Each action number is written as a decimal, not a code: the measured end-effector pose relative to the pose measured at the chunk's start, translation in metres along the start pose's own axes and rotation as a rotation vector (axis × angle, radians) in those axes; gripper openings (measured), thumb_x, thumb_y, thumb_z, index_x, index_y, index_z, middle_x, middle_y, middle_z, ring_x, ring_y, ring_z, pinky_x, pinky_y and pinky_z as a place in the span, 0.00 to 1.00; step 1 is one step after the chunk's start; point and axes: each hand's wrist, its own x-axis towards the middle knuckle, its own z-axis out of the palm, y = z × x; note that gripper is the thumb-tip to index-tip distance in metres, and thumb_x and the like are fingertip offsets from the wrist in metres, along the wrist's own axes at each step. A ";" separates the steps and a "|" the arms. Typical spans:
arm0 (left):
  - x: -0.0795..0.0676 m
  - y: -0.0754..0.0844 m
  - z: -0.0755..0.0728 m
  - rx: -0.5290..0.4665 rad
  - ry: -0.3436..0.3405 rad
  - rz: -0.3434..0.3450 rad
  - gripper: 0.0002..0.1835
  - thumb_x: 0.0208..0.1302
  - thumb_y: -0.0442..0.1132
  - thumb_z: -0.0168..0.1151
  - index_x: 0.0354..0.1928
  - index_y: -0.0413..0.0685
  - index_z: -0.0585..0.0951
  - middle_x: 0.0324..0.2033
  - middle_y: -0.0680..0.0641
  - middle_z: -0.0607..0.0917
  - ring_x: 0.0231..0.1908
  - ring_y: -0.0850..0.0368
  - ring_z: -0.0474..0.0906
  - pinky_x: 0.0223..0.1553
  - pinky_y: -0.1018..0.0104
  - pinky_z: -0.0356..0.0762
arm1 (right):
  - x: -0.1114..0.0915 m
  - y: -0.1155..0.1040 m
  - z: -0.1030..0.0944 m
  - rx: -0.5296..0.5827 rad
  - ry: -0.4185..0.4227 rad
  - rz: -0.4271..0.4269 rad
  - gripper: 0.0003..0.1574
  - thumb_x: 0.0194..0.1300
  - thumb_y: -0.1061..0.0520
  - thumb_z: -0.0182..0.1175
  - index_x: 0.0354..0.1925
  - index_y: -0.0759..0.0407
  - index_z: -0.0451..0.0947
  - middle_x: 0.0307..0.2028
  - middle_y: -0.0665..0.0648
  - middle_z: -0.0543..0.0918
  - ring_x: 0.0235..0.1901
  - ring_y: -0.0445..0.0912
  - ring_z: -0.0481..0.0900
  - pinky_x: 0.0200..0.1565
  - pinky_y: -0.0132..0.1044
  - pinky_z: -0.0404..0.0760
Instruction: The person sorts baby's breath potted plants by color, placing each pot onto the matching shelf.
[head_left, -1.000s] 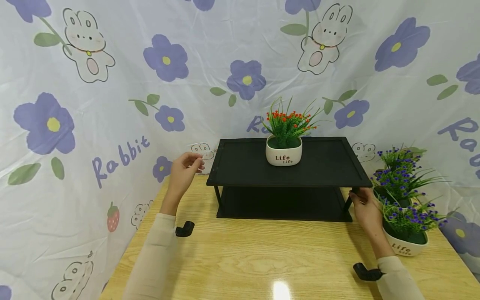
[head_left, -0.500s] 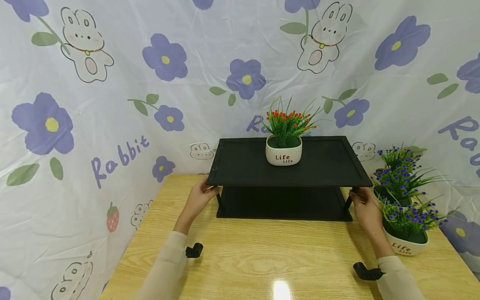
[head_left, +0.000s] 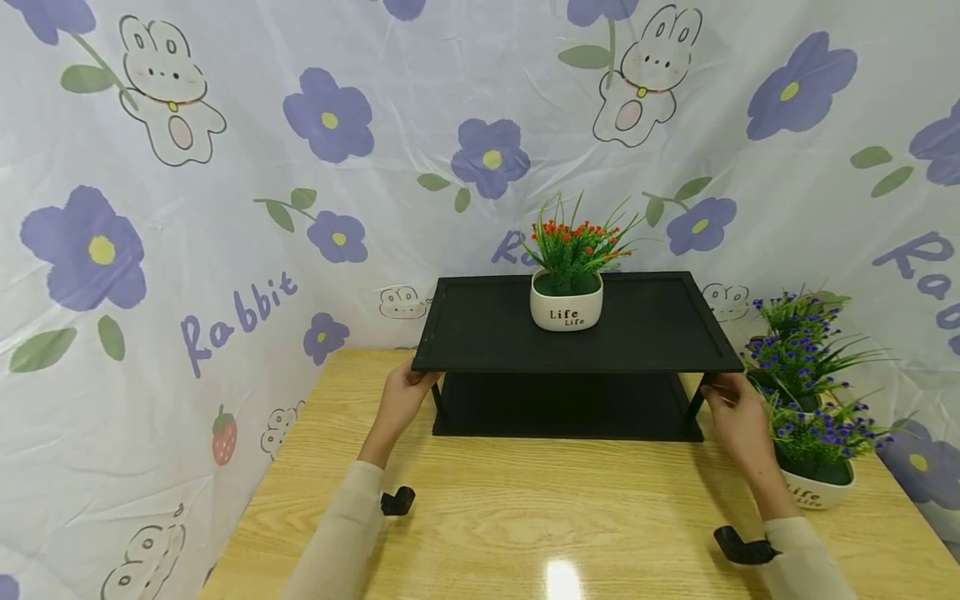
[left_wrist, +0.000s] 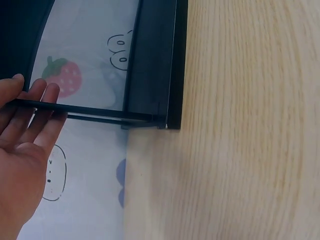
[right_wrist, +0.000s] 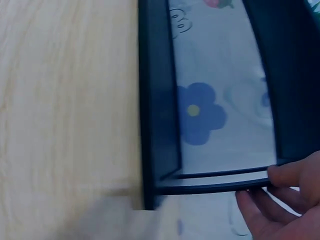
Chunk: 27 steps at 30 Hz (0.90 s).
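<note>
Left hand (head_left: 401, 404) and right hand (head_left: 741, 421) each pinched a front post (right_wrist: 210, 189) of the black shelf (head_left: 480, 333), which stood on the wooden table (head_left: 517, 508) between them, and one uneven lift could have slid the red-flowered pot (head_left: 566, 308) off, a rightward swing clipped the purple plants (head_left: 825, 429)!

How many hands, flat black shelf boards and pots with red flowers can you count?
2 hands: left hand, right hand
2 black boards: upper board, lower board
1 pot with red flowers
Total: 5
</note>
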 end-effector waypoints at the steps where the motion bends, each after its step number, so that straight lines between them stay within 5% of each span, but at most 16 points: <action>1: 0.000 -0.001 0.000 -0.004 0.004 0.000 0.21 0.79 0.43 0.65 0.66 0.41 0.82 0.63 0.35 0.85 0.66 0.38 0.82 0.69 0.44 0.80 | -0.002 -0.003 -0.002 -0.009 -0.003 -0.012 0.33 0.87 0.51 0.47 0.78 0.68 0.61 0.71 0.77 0.70 0.71 0.74 0.69 0.65 0.70 0.75; 8: -0.004 -0.005 -0.004 -0.030 0.040 0.005 0.19 0.75 0.44 0.70 0.62 0.45 0.85 0.60 0.39 0.88 0.64 0.41 0.84 0.67 0.46 0.82 | -0.017 -0.028 -0.022 -0.205 0.055 -0.115 0.24 0.84 0.56 0.54 0.68 0.70 0.73 0.63 0.78 0.79 0.60 0.73 0.80 0.54 0.67 0.84; 16: -0.005 -0.006 -0.006 -0.003 0.046 0.002 0.18 0.74 0.47 0.71 0.59 0.45 0.87 0.59 0.40 0.88 0.64 0.40 0.84 0.67 0.40 0.80 | -0.037 -0.044 -0.055 -0.301 0.021 -0.175 0.25 0.84 0.52 0.56 0.66 0.69 0.77 0.56 0.77 0.85 0.53 0.71 0.85 0.46 0.64 0.85; 19: -0.004 -0.006 -0.006 -0.003 0.046 0.003 0.19 0.73 0.49 0.71 0.58 0.46 0.88 0.59 0.40 0.88 0.64 0.41 0.83 0.68 0.39 0.79 | -0.042 -0.048 -0.070 -0.313 0.051 -0.220 0.23 0.82 0.52 0.58 0.64 0.66 0.80 0.53 0.74 0.87 0.43 0.45 0.91 0.42 0.44 0.88; 23: -0.003 -0.007 -0.006 -0.007 0.040 -0.001 0.21 0.73 0.51 0.71 0.59 0.46 0.88 0.61 0.40 0.88 0.66 0.42 0.83 0.70 0.39 0.77 | -0.048 -0.052 -0.089 -0.303 0.092 -0.273 0.20 0.82 0.55 0.59 0.63 0.66 0.81 0.51 0.73 0.88 0.34 0.11 0.70 0.33 0.16 0.76; 25: -0.004 -0.007 -0.006 -0.011 0.036 -0.006 0.22 0.73 0.51 0.70 0.60 0.45 0.88 0.62 0.40 0.87 0.66 0.42 0.82 0.70 0.38 0.77 | -0.052 -0.053 -0.097 -0.293 0.112 -0.273 0.20 0.83 0.57 0.57 0.63 0.68 0.79 0.48 0.67 0.89 0.34 0.09 0.67 0.33 0.13 0.72; 27: -0.004 -0.007 -0.006 -0.013 0.035 -0.012 0.22 0.73 0.51 0.70 0.60 0.45 0.87 0.62 0.40 0.87 0.66 0.41 0.82 0.71 0.38 0.76 | -0.054 -0.051 -0.106 -0.280 0.129 -0.259 0.21 0.84 0.58 0.55 0.64 0.71 0.78 0.44 0.46 0.89 0.34 0.09 0.67 0.33 0.12 0.72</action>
